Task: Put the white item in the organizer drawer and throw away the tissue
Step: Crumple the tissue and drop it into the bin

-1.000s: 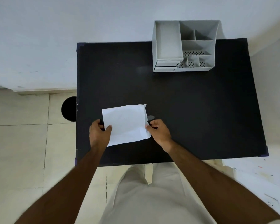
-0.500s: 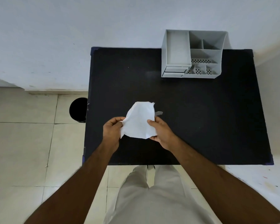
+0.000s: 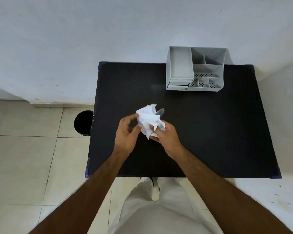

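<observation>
A white tissue [image 3: 150,119], crumpled into a loose ball, is held above the middle of the black table [image 3: 210,129]. My right hand [image 3: 166,135] grips it from the right and below. My left hand [image 3: 128,132] touches its left side with curled fingers. Just behind the tissue a small grey-white item [image 3: 160,111] lies on the table, partly hidden by the paper. The grey desk organizer [image 3: 195,68] stands at the table's far edge; its small drawers [image 3: 177,84] at the front left look shut.
A round black bin [image 3: 83,123] stands on the tiled floor just left of the table. A white wall rises behind the table. My light trousers show below the table's near edge.
The flat tissue was lifted off the table and scrunched between both hands into a ball. The small item behind it came into view. The camera view shifted left.
</observation>
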